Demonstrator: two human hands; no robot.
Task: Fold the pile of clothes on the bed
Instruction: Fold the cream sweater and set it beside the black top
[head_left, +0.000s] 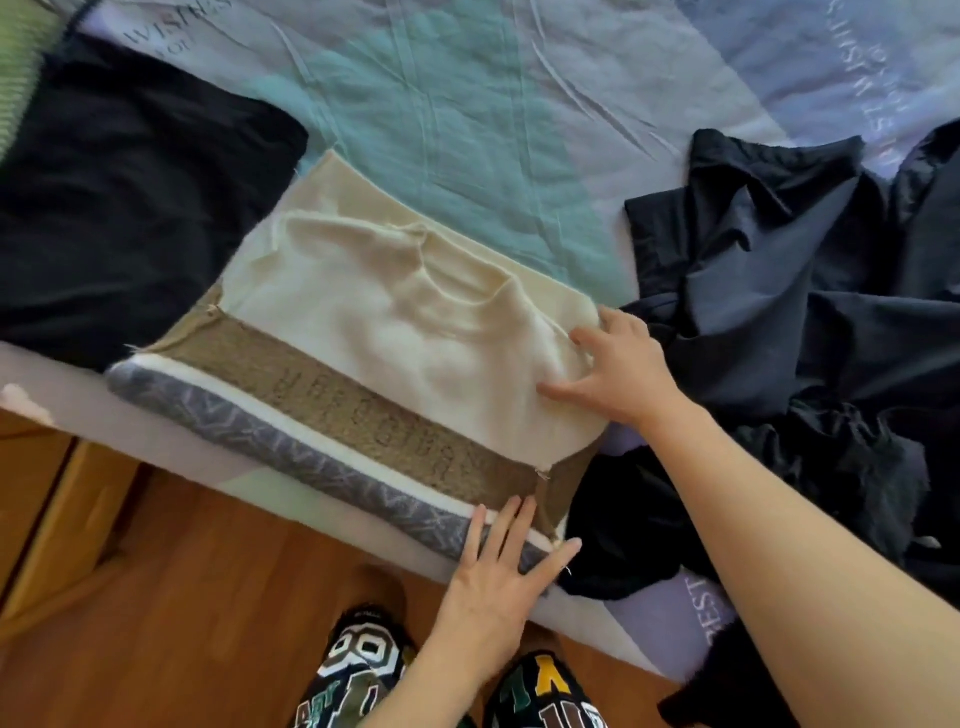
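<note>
A cream sweater (363, 332) with a brown band and a grey patterned hem lies folded into a square near the bed's front edge. My left hand (498, 566) lies flat with straight fingers on the grey hem at its near right corner. My right hand (618, 364) presses spread fingers on the cream part at the sweater's right side. A heap of dark unfolded clothes (810, 332) sits to the right, touching the sweater's edge. A folded black garment (130, 197) lies to the left.
The bed cover (467, 119) is teal and lavender with printed words, bare at the back. A green striped cloth (21, 67) shows at the far left corner. Wooden floor (182, 597) and a wooden cabinet (31, 499) lie below the bed edge. My patterned trousers (358, 670) are at the bottom.
</note>
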